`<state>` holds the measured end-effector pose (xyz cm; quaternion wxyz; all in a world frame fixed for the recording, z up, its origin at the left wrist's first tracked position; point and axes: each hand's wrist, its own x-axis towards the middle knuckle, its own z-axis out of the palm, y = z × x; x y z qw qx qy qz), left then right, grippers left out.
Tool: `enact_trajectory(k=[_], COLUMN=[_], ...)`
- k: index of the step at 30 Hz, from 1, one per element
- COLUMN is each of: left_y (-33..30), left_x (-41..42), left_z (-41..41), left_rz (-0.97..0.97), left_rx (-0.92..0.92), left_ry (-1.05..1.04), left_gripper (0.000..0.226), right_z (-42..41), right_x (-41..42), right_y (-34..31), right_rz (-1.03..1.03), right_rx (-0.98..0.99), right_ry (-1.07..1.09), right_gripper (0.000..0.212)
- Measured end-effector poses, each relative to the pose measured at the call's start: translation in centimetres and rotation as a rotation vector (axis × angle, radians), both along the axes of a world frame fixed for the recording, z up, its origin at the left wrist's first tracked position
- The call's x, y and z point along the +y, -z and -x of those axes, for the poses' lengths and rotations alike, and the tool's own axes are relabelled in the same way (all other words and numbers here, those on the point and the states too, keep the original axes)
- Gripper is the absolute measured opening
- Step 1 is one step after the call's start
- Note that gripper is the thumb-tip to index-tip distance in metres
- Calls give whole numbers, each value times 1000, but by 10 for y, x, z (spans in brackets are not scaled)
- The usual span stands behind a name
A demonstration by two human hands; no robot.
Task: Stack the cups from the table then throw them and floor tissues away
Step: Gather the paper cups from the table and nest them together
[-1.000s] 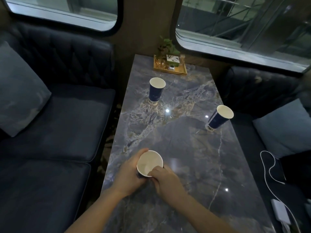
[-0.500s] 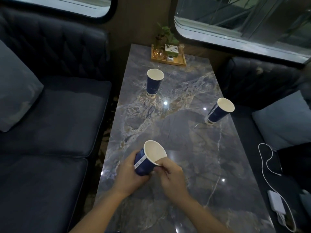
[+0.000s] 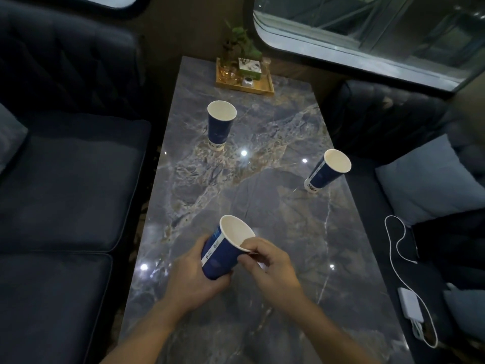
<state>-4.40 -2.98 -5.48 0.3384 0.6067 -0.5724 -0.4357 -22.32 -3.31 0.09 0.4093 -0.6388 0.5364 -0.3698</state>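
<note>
Right, first cup (image 3: 225, 249) is tilted above the near table (image 3: 262, 206), my left hand (image 3: 194, 277) wrapped round its body and right hand (image 3: 267, 261) pinching its rim, so next I'd judge it goes to the far cup (image 3: 220, 126) or right cup (image 3: 328, 170).

No text can be read. The near cup (image 3: 223, 249) carries a white band with small blurred print; the far cup (image 3: 220, 124) and right cup (image 3: 326, 170) show white base bands with marks too small to make out
</note>
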Motion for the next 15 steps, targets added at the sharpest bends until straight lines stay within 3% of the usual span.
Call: enact_trajectory(k=[4, 11, 15], left_y=[7, 14, 16], left_x=[-11, -30, -39], left_z=[6, 6, -3], left_rz=[-7, -74, -109], left_rx=[5, 10, 2], left_ry=[-6, -55, -91], left_gripper=[66, 64, 67], right_z=[27, 115, 144], right_x=[-24, -100, -145], right_y=[-2, 1, -7], right_rz=[35, -38, 67], right_rx=[37, 316, 548], right_ry=[52, 309, 418], right_gripper=[17, 30, 31])
